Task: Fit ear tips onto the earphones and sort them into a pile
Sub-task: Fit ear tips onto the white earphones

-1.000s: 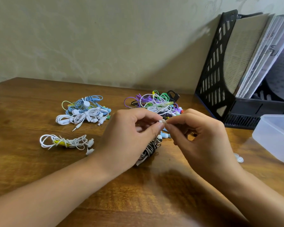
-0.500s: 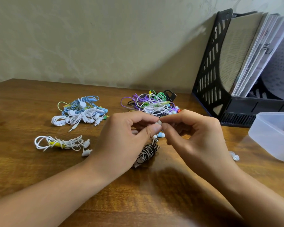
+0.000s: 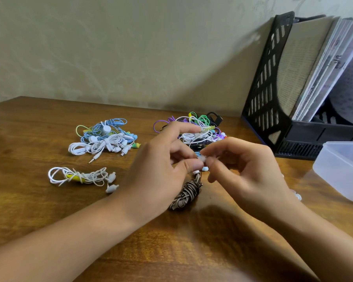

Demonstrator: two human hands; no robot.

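Wooden counter (image 3: 29,200). White earphones (image 3: 81,177), coiled, far left. Behind them, blue-and-white earphone pile (image 3: 104,139). Left hand (image 3: 161,174) pinching an earbud of the striped earphones (image 3: 189,193), whose bundle hangs to the counter. Multicolour earphone pile (image 3: 196,129) behind. Right hand (image 3: 247,171) pinching a small white ear tip (image 3: 202,158) against it. Black file rack (image 3: 273,94) holding papers. Translucent tub (image 3: 342,169), contents unclear.

Two hands (image 3: 202,171); two earphone piles (image 3: 104,139); two separate earphone bundles (image 3: 82,177); one plastic container (image 3: 342,169)
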